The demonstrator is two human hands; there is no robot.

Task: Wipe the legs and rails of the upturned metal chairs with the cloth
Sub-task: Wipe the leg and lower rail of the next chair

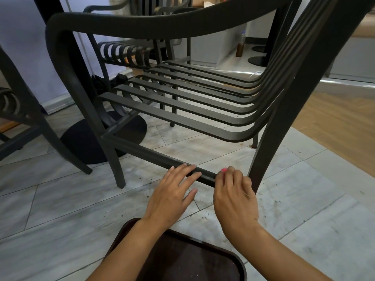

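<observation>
A dark metal chair (pixel 182 110) with a slatted seat stands close in front of me on the tiled floor. Its low side rail (pixel 154 157) runs from the front leg (pixel 116 167) to the rear leg (pixel 263 159). My left hand (pixel 172 195) rests flat on the rail with fingers spread. My right hand (pixel 235 197) is closed around the rail's end by the rear leg, pressing a pink cloth (pixel 223 170) against it. Only a small bit of the cloth shows past my fingers.
A black round table base (pixel 81 142) sits behind the front leg. More dark chairs stand at the left (pixel 18 118) and behind (pixel 129 53). A dark brown tray (pixel 192 258) lies under my forearms. Crumbs dot the tiles; wood flooring (pixel 341 126) begins at the right.
</observation>
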